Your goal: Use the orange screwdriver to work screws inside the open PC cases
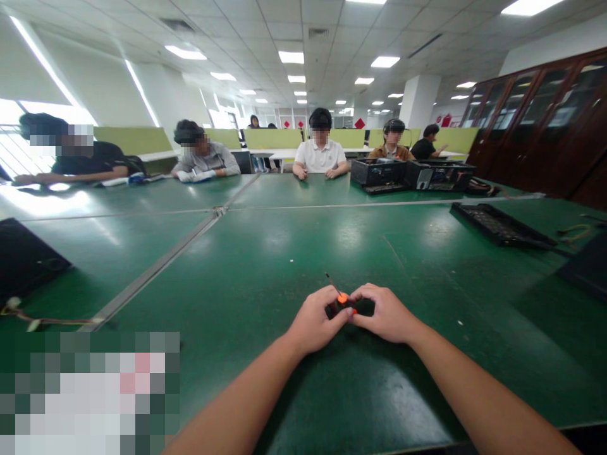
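Note:
Both hands meet over the green table (265, 253), near its front middle. Between them is a small screwdriver (342, 297) with an orange part and a thin dark shaft that points up and to the left. My left hand (317, 319) has its thumb and fingers wrapped round the screwdriver. My right hand (385, 313) is curved inward, with thumb and fingertips pressed at the right side of the orange and dark handle. Part of the handle is hidden by the fingers.
Black open computer cases (439, 175) stand at the back right, with a black panel (500, 226) nearer. Another dark case (28, 262) and cables (52, 321) lie at the left. A metal seam (161, 262) crosses the table. Several people sit beyond.

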`<state>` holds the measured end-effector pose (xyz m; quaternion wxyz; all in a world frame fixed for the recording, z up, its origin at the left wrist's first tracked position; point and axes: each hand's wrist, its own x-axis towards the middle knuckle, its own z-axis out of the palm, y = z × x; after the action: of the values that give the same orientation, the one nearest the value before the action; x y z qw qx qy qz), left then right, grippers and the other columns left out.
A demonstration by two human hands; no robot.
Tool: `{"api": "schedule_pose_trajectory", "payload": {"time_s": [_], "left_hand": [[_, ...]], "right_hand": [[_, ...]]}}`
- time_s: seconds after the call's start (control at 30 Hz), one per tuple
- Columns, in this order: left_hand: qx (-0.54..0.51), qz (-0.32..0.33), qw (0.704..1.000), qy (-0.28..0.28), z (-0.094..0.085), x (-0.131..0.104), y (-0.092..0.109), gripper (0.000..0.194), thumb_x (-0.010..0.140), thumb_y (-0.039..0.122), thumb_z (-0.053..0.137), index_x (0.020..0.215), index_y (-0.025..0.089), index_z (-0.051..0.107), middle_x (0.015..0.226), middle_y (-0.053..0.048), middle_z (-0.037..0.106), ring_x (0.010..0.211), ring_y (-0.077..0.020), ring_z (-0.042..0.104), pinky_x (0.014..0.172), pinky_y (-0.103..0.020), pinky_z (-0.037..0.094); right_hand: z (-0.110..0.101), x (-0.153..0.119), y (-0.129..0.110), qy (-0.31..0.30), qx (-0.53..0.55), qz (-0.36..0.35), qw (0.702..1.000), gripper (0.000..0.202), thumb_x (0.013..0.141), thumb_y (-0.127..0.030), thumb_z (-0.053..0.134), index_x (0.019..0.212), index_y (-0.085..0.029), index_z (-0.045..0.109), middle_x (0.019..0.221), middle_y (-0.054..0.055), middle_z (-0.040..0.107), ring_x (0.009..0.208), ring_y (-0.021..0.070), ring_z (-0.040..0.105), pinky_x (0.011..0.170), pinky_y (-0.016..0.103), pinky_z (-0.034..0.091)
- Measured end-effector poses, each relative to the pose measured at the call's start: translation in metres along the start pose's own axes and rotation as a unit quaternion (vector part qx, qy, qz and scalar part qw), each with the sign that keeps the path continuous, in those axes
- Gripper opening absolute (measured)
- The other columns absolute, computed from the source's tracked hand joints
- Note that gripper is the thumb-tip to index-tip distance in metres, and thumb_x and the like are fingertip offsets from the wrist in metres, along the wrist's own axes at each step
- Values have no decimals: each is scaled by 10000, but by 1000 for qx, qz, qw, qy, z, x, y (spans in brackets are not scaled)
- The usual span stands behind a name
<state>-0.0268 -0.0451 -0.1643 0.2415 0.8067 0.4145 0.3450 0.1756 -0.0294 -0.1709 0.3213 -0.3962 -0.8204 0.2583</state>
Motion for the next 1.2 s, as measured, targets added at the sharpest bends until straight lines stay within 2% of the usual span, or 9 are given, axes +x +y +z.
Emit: {"api": "schedule_pose_trajectory", "payload": {"time_s": [0.27, 0.5, 0.7, 1.2], "left_hand": [[4, 3, 1000, -9, -2, 2, 2, 135, 862, 282, 609, 875, 164, 673, 811, -37, 613, 754, -173, 563, 707, -293, 450], [-23, 21, 999, -17, -1, 0, 2, 97, 792, 161, 608, 879, 162, 649, 871, -36, 629, 759, -155, 573, 702, -274, 462], [-10, 20, 1000, -15, -2, 0, 3, 72, 842, 219, 595, 850, 161, 638, 861, -40, 633, 780, -165, 581, 730, -292, 460], [-11, 10, 1000, -13, -1, 0, 3, 126, 831, 185, 598, 919, 160, 685, 844, -33, 622, 756, -162, 566, 707, -289, 446]], "right_hand": [[0, -1, 0, -4, -4, -1, 1000, 203, 786, -322, 746, 933, -186, 711, 924, 60, 706, 881, 218, 640, 817, 355, 478], [0, 0, 1, -8, -5, 3, 1000, 203, 743, -239, 760, 934, -187, 714, 926, 56, 709, 888, 220, 637, 826, 358, 471], [0, -1, 0, -5, -2, 0, 1000, 190, 766, -281, 754, 930, -192, 716, 921, 58, 712, 880, 218, 640, 818, 355, 474], [1, 0, 0, -1, 0, -3, 1000, 164, 769, -255, 740, 920, -197, 713, 925, 51, 719, 885, 213, 645, 823, 352, 478]]}}
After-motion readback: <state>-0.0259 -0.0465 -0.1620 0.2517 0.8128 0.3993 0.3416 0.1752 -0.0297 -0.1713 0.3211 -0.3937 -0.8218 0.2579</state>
